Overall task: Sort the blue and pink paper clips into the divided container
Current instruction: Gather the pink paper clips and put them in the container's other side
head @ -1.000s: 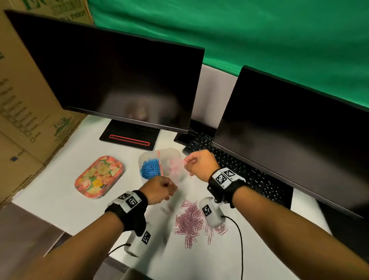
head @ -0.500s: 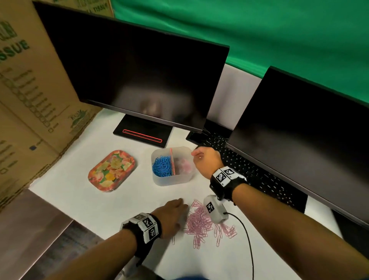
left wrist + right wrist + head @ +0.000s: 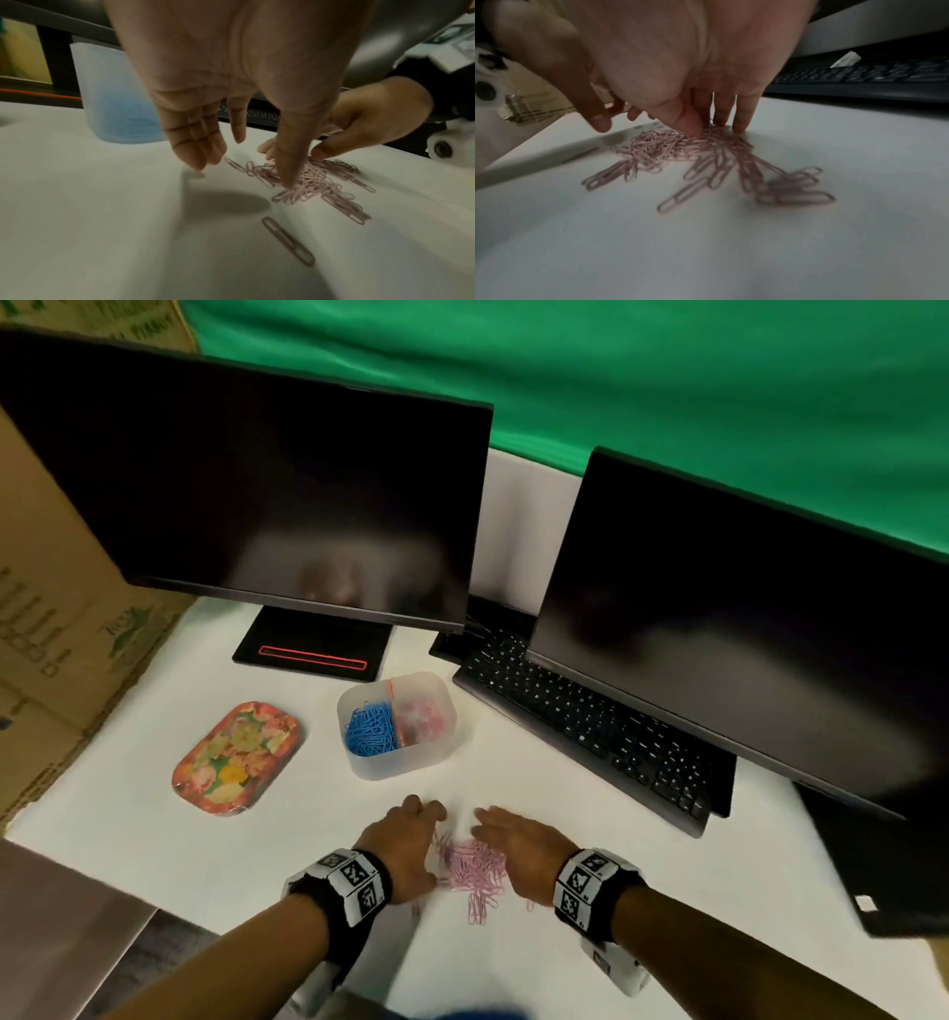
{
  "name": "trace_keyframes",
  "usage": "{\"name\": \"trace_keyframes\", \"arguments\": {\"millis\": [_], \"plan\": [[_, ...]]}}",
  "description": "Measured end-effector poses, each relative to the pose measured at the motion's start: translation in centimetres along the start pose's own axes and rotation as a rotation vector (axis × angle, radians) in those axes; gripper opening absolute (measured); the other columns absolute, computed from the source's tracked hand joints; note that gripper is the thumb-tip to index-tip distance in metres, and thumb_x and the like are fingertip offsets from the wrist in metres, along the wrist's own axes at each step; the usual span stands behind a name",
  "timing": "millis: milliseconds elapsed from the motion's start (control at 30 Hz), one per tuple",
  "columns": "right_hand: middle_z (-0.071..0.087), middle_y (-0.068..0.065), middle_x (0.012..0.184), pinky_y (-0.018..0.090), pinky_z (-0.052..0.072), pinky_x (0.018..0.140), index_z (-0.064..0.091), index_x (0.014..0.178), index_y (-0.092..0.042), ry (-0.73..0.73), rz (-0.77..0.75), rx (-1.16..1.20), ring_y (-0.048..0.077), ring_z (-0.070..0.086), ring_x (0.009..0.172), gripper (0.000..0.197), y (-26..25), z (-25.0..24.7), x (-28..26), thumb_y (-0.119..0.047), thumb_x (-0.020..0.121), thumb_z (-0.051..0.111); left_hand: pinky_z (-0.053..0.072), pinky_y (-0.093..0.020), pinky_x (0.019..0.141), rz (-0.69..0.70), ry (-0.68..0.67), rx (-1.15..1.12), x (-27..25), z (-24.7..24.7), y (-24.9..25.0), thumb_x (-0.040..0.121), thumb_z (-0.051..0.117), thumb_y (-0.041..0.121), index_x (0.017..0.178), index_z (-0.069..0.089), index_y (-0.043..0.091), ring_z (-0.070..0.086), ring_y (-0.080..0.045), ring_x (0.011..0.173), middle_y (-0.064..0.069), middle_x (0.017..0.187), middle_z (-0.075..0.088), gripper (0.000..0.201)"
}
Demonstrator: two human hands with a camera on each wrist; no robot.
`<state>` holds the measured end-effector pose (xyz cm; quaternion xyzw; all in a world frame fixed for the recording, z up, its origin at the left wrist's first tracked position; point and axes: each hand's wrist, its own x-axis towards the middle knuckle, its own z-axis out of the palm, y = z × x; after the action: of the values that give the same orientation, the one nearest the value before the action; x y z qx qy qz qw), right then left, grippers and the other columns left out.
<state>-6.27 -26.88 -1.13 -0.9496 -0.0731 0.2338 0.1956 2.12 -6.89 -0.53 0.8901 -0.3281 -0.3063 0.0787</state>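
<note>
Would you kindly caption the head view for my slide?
Both hands, left hand and right hand, flank the pink paper clips before the divided container.

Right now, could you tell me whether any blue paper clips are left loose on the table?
No, the loose pile between the hands is all pink, and the blue clips lie in the container's left compartment.

From the head we look steeply down across the worktop (image 3: 154, 839) toward two monitors. Our wrist cameras sit low, close under each palm, facing forward along the fingers; all three views share the pink clips (image 3: 475, 868) (image 3: 308, 180) (image 3: 693, 154).
</note>
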Motion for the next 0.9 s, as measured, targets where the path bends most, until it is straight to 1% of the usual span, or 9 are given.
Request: {"name": "trace_keyframes", "arguments": {"millis": [67,133,267,433,600,700,767,833,900], "plan": [[0.021,-0.002,0.158,0.018,0.011,0.119,0.037,0.145,-0.017,0.002,0.023,0.062,0.011,0.017,0.146,0.063,1.2,0.7,-1.4,0.008,0.088,0.041,0.047,-0.04,0.094,-0.032,-0.102,0.083,-0.5,0.5,-0.2,0.066,0.079,0.038,0.143,0.018,0.025,0.047,-0.027,0.12,-0.005,0.134,0.033,0.1],[0.027,-0.003,0.155,0.02,0.014,0.119,0.037,0.145,-0.021,0.042,0.077,0.114,0.012,0.023,0.144,0.063,2.2,1.0,-2.7,0.004,0.088,0.042,0.049,-0.04,0.092,-0.036,-0.124,0.105,-0.7,1.1,-0.2,0.063,0.081,0.037,0.144,0.016,0.024,0.051,-0.029,0.116,-0.007,0.134,0.033,0.104],[0.028,-0.008,0.152,0.022,0.024,0.116,0.027,0.148,-0.028,0.122,0.281,0.148,0.011,0.028,0.14,0.067,4.2,0.5,-5.1,-0.006,0.088,0.047,0.051,-0.038,0.086,-0.024,-0.062,0.005,0.2,1.4,0.2,0.069,0.075,0.033,0.14,0.026,0.026,0.059,-0.03,0.105,-0.005,0.128,0.038,0.086],[0.031,0.0,0.139,0.031,0.042,0.104,0.02,0.149,-0.024,0.105,0.43,0.168,0.02,0.042,0.127,0.078,4.6,1.1,-6.4,-0.033,0.085,0.063,0.048,-0.035,0.092,0.007,-0.013,-0.08,1.8,1.4,2.1,0.074,0.072,0.035,0.135,0.038,0.028,0.059,-0.029,0.109,-0.002,0.127,0.044,0.07],[0.035,0.001,0.134,0.029,0.046,0.099,0.035,0.142,-0.027,0.129,0.427,0.276,0.024,0.053,0.118,0.063,3.0,1.1,-4.6,-0.025,0.085,0.063,0.047,-0.033,0.089,0.07,0.0,-0.08,2.9,1.7,4.4,0.082,0.064,0.028,0.121,0.051,0.024,0.059,-0.028,0.105,-0.004,0.119,0.049,0.041],[0.037,0.003,0.133,0.032,0.043,0.102,0.036,0.142,-0.026,0.126,0.391,0.258,0.026,0.051,0.121,0.058,2.2,0.6,-4.2,-0.024,0.088,0.055,0.048,-0.034,0.089,0.069,0.024,-0.06,3.1,1.6,4.6,0.084,0.063,0.024,0.121,0.052,0.024,0.06,-0.029,0.104,-0.004,0.12,0.047,0.039],[0.035,0.002,0.135,0.035,0.043,0.102,0.028,0.145,-0.025,0.113,0.373,0.204,0.026,0.049,0.123,0.068,2.1,0.4,-4.5,-0.032,0.085,0.059,0.049,-0.035,0.089,0.044,0.039,-0.066,3.1,1.4,4.3,0.084,0.063,0.022,0.125,0.048,0.026,0.061,-0.029,0.103,-0.003,0.123,0.044,0.045],[0.03,0.001,0.138,0.037,0.045,0.099,0.016,0.148,-0.024,0.074,0.382,0.105,0.025,0.045,0.123,0.091,2.0,0.5,-4.9,-0.045,0.077,0.067,0.049,-0.035,0.087,0.025,0.059,-0.071,3.1,1.1,4.0,0.084,0.064,0.027,0.127,0.046,0.026,0.062,-0.028,0.1,-0.003,0.123,0.043,0.047],[0.03,0.002,0.135,0.038,0.047,0.096,0.014,0.147,-0.023,0.043,0.409,0.063,0.025,0.045,0.119,0.101,1.8,0.9,-4.7,-0.051,0.07,0.073,0.048,-0.034,0.086,0.01,0.058,-0.075,2.9,0.8,3.9,0.085,0.064,0.032,0.128,0.045,0.025,0.062,-0.027,0.1,-0.003,0.123,0.043,0.048]]}}
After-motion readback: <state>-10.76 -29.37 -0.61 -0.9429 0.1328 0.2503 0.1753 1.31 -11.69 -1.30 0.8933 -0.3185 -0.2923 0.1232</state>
